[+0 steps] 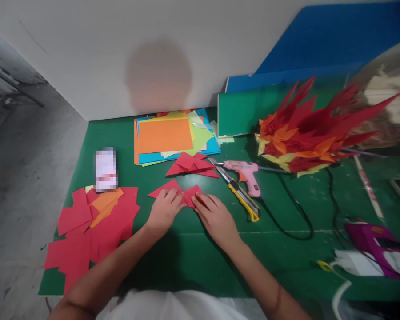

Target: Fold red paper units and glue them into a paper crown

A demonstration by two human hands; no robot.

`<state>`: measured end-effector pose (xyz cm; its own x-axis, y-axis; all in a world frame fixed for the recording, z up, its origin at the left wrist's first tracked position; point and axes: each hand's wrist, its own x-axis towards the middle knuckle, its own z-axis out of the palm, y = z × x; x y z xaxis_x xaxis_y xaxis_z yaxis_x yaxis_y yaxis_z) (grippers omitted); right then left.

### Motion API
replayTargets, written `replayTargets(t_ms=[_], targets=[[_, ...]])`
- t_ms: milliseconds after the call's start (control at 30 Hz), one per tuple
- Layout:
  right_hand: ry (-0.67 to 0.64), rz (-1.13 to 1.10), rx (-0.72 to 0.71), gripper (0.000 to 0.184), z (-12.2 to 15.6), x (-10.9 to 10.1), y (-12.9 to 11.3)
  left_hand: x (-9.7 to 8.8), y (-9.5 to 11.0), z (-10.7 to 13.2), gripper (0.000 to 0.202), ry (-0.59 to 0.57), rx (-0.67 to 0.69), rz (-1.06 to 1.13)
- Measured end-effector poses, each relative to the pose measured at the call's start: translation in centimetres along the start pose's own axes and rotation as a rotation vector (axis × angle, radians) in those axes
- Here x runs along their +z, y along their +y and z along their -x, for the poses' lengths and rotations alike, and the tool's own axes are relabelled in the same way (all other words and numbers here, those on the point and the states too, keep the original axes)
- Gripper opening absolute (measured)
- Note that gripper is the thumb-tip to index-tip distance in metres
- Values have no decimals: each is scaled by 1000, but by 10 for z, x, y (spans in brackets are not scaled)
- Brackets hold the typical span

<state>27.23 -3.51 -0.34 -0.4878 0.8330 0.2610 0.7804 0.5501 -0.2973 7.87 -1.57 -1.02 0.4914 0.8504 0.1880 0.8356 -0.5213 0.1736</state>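
Note:
On the green table lies a folded red paper (191,193), its two pointed flaps spreading left and right. My left hand (166,209) presses on its left part with bent fingers and thumb, closed on the paper. The fingers of my right hand (216,218) are together at its right flap, pinching or pressing the edge; the thumb is partly hidden. Just beyond sit several folded red paper pieces (191,165) in a small pile. A yellow utility knife (242,195) and a pink hot glue gun (248,172) lie right of the paper.
Loose red paper pieces (115,222) cover the table's left side, beside a phone (106,170). Coloured sheets (165,135) are stacked by the white wall. A red and orange paper flame shape (306,133) stands at back right. A black cord (286,233) and a purple box (373,240) are nearer right.

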Motion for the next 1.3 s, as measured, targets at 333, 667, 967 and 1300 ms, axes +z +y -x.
replayTargets(t_ms=[333,667,967,1300], targets=[[25,21,-26,31,2,-1,-2,-6,4,-1,18,69,-62,99],[-86,37,-4,35,3,-7,-7,-7,5,-2,17,93,-110,170],[-75,33,2,35,11,-7,-6,-8,7,-3,14,54,-52,19],[-49,-142,48,29,10,-20,-2,-8,10,-3,22,66,-169,102]])
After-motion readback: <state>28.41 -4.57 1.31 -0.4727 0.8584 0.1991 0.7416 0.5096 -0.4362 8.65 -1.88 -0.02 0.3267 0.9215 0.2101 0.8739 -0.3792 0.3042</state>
